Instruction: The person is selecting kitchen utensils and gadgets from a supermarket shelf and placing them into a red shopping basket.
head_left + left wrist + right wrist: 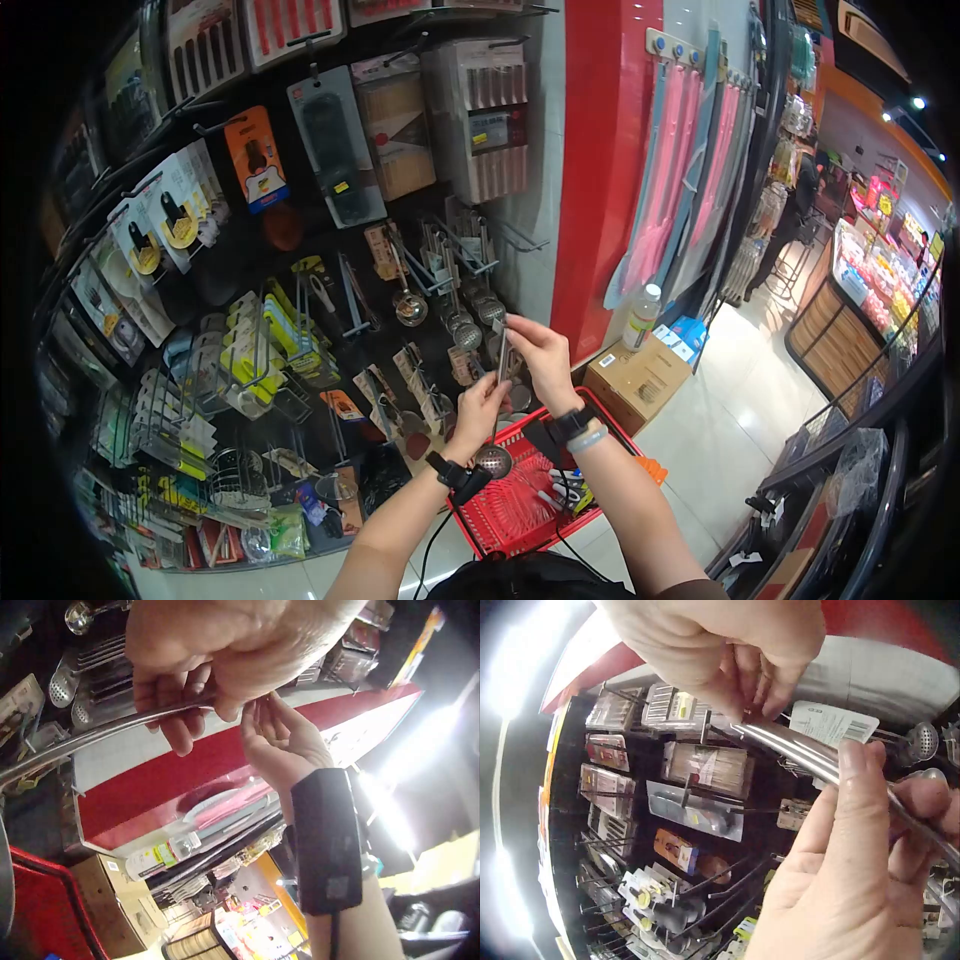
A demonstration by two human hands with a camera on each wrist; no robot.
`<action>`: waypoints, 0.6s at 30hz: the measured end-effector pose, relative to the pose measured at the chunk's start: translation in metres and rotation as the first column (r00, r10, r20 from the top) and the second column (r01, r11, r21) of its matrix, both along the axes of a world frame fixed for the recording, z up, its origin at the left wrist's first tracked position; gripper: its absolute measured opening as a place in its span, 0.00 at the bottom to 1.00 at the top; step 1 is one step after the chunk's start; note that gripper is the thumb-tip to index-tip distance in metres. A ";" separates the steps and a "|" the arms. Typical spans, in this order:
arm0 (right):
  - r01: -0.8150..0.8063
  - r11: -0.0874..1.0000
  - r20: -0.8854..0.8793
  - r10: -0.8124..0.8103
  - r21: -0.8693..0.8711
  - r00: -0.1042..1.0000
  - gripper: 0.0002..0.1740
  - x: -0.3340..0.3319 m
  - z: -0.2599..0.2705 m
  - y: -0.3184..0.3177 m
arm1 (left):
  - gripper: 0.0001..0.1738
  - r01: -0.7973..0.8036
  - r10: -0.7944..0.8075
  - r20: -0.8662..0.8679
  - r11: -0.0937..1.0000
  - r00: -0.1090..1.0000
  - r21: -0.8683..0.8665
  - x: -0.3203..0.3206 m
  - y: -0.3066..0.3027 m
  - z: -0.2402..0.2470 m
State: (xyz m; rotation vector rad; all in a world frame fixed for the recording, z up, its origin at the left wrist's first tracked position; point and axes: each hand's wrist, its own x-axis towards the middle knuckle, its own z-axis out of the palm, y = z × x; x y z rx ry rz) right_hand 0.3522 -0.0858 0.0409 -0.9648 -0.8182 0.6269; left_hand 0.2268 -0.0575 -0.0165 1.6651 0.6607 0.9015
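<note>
A steel perforated ladle [493,461] hangs bowl-down over the red basket, its handle running up between both hands. My left hand [478,415] grips the handle partway up, the thumb lying along it in the right wrist view. Above it, the right hand [547,365] pinches the handle's top end. Shiny metal of the handle [802,754] shows between the two hands. Behind the handle is a white barcode label [836,724]. The red basket [590,520] sits below the hands, holding several packaged things.
Hooks on the dark rack carry several perforated ladles [463,330] and a solid ladle [409,308] just beyond the hands. Packaged utensils [255,350] hang at left. A red pillar [600,200] rises at right, near a cardboard box [640,375] with a bottle [642,318] on top.
</note>
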 end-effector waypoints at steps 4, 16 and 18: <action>0.027 0.997 0.047 -0.030 0.068 0.998 0.17 0.002 0.009 0.041 | 0.09 -0.089 0.088 0.013 0.996 0.996 0.026 0.008 0.035 0.012; 0.024 0.999 0.162 -0.031 0.046 0.986 0.35 0.009 0.007 0.069 | 0.10 -0.071 0.076 0.050 0.993 0.996 -0.094 0.023 0.086 0.012; 0.051 0.999 0.233 -0.051 0.006 0.971 0.40 0.013 -0.009 0.052 | 0.11 -0.095 0.114 0.154 0.988 0.982 -0.124 0.028 0.100 0.005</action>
